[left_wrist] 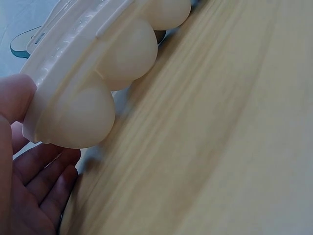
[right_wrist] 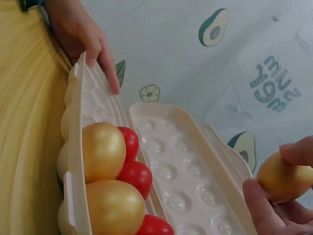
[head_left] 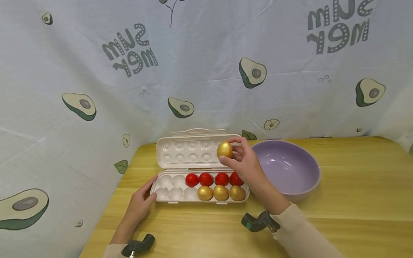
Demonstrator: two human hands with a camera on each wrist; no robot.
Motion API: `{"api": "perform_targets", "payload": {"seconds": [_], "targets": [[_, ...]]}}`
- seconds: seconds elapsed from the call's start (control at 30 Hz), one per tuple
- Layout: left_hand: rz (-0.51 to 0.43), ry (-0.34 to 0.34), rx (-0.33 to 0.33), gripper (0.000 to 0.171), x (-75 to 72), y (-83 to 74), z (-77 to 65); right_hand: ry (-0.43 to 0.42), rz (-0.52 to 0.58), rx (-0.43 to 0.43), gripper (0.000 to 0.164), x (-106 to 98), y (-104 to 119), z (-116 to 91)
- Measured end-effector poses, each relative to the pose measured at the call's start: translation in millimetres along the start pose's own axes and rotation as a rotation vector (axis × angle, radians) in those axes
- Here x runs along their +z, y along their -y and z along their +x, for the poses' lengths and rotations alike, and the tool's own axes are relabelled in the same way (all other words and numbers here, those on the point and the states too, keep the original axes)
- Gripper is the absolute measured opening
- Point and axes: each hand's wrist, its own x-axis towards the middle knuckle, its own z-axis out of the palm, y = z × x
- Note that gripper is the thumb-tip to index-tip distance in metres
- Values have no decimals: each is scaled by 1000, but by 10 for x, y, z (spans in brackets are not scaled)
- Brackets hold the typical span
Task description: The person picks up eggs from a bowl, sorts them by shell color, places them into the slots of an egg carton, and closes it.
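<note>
My right hand (head_left: 247, 164) pinches a golden egg (head_left: 224, 150) between thumb and fingertips, above the right part of an open white egg carton (head_left: 193, 202). The right wrist view shows the same golden egg (right_wrist: 283, 178) held clear of the carton lid. My left hand (head_left: 140, 204) grips the carton's left end, thumb at the rim and fingers beyond it; in the left wrist view some fingers (left_wrist: 54, 183) curl below the cups. Several red eggs (head_left: 206, 179) fill the back row's right side, and 3 golden eggs (head_left: 220, 192) sit in the front row's right side. Cups at the left are bare.
A purple bowl (head_left: 288, 167) stands right of the carton, beside my right forearm. The carton's lid (head_left: 186, 152) leans back toward a white curtain (head_left: 209, 65) printed with avocados. All of it rests on a wooden table (head_left: 369, 197).
</note>
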Motion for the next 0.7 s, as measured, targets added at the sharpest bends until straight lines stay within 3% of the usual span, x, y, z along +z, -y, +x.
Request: {"api": "perform_targets", "payload": {"seconds": [0.23,0.37,0.53,0.7], "targets": [[-10,-4,12,55,37,302,128,67,142,21,52,232,-51,51],[-30,-5,25,54,53,404,177,95,125,9,47,328,-86,88],[-49,-11,29,55,59,395,188,89,15,40,50,449,-115,69],[-41,-4,29,53,7,159,83,80,-63,34,44,591,-292,15]]}}
